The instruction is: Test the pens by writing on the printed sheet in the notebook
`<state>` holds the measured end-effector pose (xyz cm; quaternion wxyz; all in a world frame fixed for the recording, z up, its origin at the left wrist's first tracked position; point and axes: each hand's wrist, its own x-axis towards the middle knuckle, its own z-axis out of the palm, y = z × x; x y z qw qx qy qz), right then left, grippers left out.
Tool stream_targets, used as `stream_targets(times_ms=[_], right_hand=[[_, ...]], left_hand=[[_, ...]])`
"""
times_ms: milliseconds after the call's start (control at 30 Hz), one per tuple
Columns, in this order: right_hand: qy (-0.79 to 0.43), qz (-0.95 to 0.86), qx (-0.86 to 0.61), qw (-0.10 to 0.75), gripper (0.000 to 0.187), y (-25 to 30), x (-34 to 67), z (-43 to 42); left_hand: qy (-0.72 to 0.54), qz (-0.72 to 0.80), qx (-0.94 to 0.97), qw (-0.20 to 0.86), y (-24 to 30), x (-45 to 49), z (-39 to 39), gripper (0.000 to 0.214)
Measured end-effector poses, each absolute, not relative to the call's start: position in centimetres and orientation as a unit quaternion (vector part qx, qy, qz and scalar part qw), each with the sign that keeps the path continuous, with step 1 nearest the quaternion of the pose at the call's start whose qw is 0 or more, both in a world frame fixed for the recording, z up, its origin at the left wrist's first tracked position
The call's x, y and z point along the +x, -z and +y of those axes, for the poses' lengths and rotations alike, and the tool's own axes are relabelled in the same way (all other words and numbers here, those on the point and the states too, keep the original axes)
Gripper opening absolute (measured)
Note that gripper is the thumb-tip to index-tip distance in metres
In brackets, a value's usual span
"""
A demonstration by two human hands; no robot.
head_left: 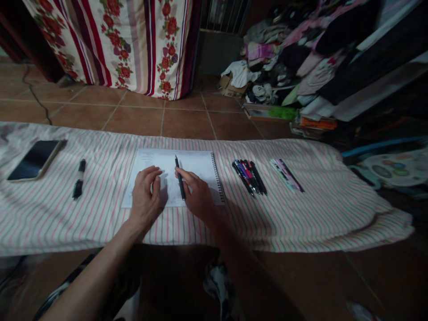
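In the head view, the open notebook [197, 162] lies in the middle of the striped cloth [301, 214], with its spiral binding on the right edge. Both my hands are on its page.

My right hand [199, 196] rests on the lower right part of the notebook. Its grip is closed narrowly on a dark pen [179, 176]. I hold the pen at its near end, and its long body points away from me across the page. I cannot tell whether the pen touches the paper.

My left hand [145, 198] lies on the lower left part of the notebook. The fingers are loosely bent, the grip is open and it holds nothing. It only presses on the paper.

To the left of the notebook there is a black marker [79, 179], and farther left a phone [35, 159] with a dark screen. To the right of the notebook lies a bunch of pens [249, 177], and beyond it a second, paler bunch [286, 175].

I think some things can go wrong here. The cloth is soft and has folds, so the notebook may slide or the page may wrinkle if my left hand presses too lightly. I hold the pen far from its other end, so it may wobble or slip out of my fingers. The light is weak, so I may misjudge where the pen meets the page.
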<state>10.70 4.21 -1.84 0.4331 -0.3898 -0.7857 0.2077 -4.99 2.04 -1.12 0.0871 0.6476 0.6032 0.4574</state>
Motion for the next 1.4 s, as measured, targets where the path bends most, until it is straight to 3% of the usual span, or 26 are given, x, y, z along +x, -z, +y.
stream_targets(times_ms=[300,567,733,933,1400], right_hand=[[-0.226,-0.769,-0.381,0.461,0.046,1.5,10.3,4.2],[-0.420,-0.649,-0.379,0.509,0.036,0.6,9.6,3.9],[-0.554,-0.550,-0.336,0.528,0.033,1.1,9.1,4.0],[-0.660,-0.492,-0.306,0.478,0.036,0.5,8.8,3.4],[-0.621,-0.476,-0.427,0.453,0.033,1.2,8.5,4.0]], left_hand=[[-0.548,0.583,0.438,0.409,0.5,-3.3,2.6,0.030],[-0.617,0.414,0.182,0.644,0.1,-2.2,3.6,0.016],[-0.618,0.369,0.143,0.679,-0.3,-2.3,3.4,0.015],[-0.609,0.373,0.112,0.691,-0.5,-3.2,3.4,0.007],[-0.648,0.408,0.119,0.632,-0.7,-5.1,3.9,0.010]])
